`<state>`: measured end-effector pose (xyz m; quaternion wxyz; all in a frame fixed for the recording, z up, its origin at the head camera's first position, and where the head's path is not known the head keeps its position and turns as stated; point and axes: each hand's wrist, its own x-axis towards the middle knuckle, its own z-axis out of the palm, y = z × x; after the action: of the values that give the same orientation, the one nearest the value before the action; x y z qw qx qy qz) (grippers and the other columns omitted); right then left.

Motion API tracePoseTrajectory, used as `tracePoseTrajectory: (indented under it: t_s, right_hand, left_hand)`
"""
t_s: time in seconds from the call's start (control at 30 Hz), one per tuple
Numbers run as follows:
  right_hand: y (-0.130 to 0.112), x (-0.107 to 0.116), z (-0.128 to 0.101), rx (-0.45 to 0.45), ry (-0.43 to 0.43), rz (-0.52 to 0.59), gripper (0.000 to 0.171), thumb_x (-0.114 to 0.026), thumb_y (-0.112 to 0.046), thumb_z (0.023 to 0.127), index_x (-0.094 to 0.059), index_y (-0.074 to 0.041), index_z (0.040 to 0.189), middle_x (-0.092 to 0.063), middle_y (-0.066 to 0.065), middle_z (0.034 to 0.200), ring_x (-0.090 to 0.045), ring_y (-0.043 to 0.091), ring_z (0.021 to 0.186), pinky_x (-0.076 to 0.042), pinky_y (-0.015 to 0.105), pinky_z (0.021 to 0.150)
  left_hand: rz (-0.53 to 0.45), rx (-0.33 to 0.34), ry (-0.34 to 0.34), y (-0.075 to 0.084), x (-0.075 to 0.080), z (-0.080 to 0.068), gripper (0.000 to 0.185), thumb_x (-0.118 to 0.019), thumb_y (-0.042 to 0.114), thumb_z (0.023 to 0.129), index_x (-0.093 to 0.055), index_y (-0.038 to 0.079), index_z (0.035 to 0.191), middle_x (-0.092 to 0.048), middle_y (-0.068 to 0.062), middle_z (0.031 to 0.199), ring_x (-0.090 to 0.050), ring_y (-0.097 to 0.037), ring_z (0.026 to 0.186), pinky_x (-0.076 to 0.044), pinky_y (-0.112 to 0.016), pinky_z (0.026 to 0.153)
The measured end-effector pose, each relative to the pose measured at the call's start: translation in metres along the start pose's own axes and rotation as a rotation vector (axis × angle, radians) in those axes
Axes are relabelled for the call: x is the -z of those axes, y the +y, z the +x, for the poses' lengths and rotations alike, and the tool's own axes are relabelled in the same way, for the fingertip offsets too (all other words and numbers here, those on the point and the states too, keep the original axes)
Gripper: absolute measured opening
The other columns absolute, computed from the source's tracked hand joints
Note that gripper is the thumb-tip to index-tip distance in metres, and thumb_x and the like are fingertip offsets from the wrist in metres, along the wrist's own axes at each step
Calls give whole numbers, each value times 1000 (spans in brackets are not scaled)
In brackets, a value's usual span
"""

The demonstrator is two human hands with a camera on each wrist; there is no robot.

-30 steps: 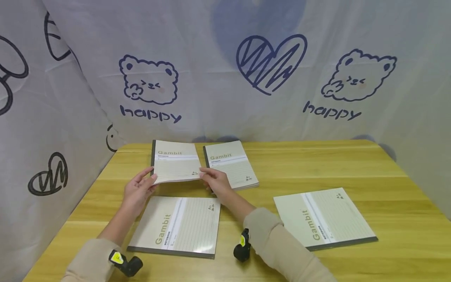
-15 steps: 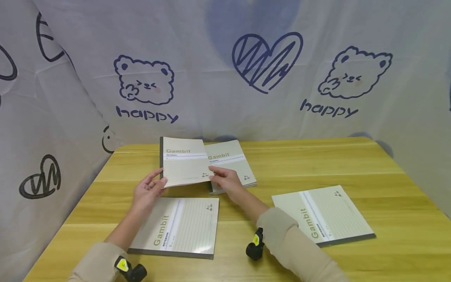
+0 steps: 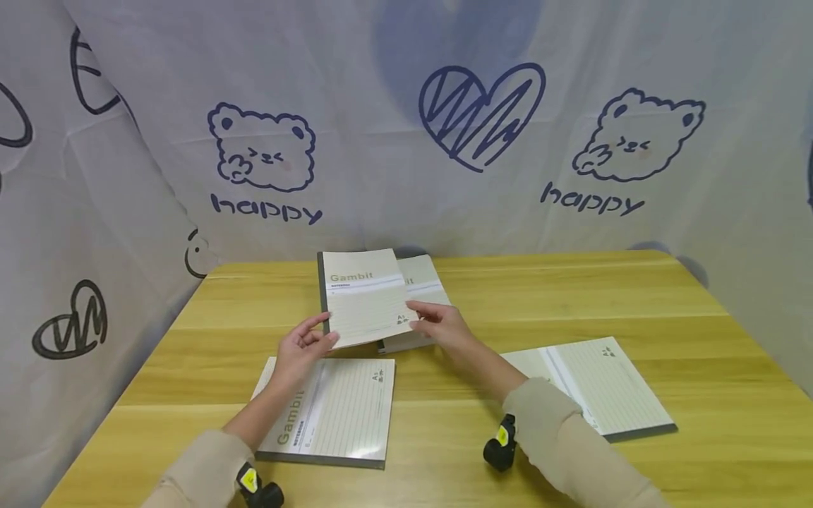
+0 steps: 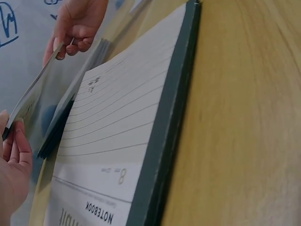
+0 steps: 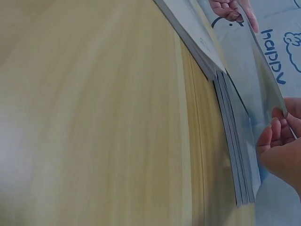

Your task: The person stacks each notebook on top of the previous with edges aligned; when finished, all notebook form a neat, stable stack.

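Both hands hold one pale green "Gambit" notebook [image 3: 362, 296] lifted and tilted above the table. My left hand [image 3: 324, 333] pinches its lower left corner, and my right hand [image 3: 416, 317] pinches its lower right edge. The notebook partly covers a stack of like notebooks [image 3: 425, 282] lying behind and under it. In the left wrist view the lifted notebook [image 4: 33, 94] shows edge-on between my left hand [image 4: 11, 165] and the right hand [image 4: 75, 28]. The right wrist view shows my right hand [image 5: 282, 136] on the notebook [image 5: 254, 70] above the stack [image 5: 240, 160].
Another Gambit notebook [image 3: 336, 409] lies flat near the front left, under my left forearm. A further one [image 3: 603, 384] lies at the right, partly behind my right sleeve. The wooden table [image 3: 571, 289] is ringed by a printed cloth backdrop [image 3: 483, 141].
Both hands have carried the lifted notebook to the right, from beside the stack to partly over it. The lying notebooks have not moved.
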<state>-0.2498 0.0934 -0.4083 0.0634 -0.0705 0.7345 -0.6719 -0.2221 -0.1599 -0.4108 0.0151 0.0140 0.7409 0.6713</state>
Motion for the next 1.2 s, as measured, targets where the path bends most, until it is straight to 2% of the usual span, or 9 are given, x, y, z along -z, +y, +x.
tracePoseTrajectory:
  t_s: [0.17, 0.3, 0.5, 0.63, 0.77, 0.9, 1.03, 1.2]
  right_hand:
    - [1, 14, -6, -6, -10, -40, 42, -58, 1, 87, -53, 3, 128, -53, 1, 97, -46, 5, 76, -42, 16, 62]
    - [1, 24, -8, -13, -5, -50, 42, -57, 0, 87, -51, 3, 129, -51, 2, 97, -45, 6, 77, -42, 16, 63]
    - [5, 39, -7, 2, -1, -90, 43, -58, -1, 87, -51, 3, 130, -53, 5, 100, -46, 5, 76, -42, 16, 62]
    - [6, 49, -9, 16, -5, -151, 43, -57, -2, 88, -51, 2, 130, -55, 16, 115, -47, 7, 83, -42, 15, 64]
    - [8, 57, -9, 19, -12, -180, 43, -57, -2, 88, -51, 3, 130, -50, 22, 132, -46, 10, 95, -42, 12, 70]
    - [10, 62, -8, 19, -10, -216, 42, -57, -2, 88, -51, 3, 129, -51, 23, 129, -46, 11, 89, -42, 14, 66]
    - [12, 64, -5, 18, 0, -242, 42, -57, -2, 88, -51, 3, 129, -52, 24, 124, -46, 8, 81, -41, 17, 61]
    - [13, 65, -3, 6, 2, -267, 41, -56, 0, 88, -50, 5, 129, -52, 26, 126, -46, 8, 76, -42, 18, 59]
  left_hand:
    - [29, -32, -22, -1, -13, 2, 47, -63, 8, 87, -48, 3, 131, -59, 14, 69, -59, -1, 65, -51, -16, 65]
    - [72, -52, -14, 0, -23, 7, 45, -65, 8, 86, -52, 1, 128, -58, 10, 70, -56, -3, 62, -46, -15, 57]
    - [138, -73, -26, -1, -36, 14, 43, -66, 8, 85, -54, 1, 126, -57, 6, 72, -52, -2, 59, -41, -14, 52]
    - [173, -115, -43, -3, -45, 16, 40, -66, 6, 84, -56, -1, 122, -56, 3, 70, -48, -1, 57, -38, -14, 50]
    - [200, -119, -40, -4, -53, 18, 38, -67, 6, 83, -58, -1, 120, -55, 0, 69, -46, -2, 57, -36, -15, 50]
    - [228, -119, -41, -7, -59, 21, 38, -68, 6, 83, -59, 0, 119, -53, -1, 69, -44, -3, 57, -36, -15, 49]
    - [294, -182, -41, -8, -62, 25, 35, -67, 6, 83, -60, -2, 116, -50, -2, 66, -40, -3, 54, -34, -16, 49]
    - [445, -284, -45, -9, -67, 26, 35, -67, 6, 83, -59, -5, 115, -51, -5, 61, -39, -4, 51, -34, -17, 48]
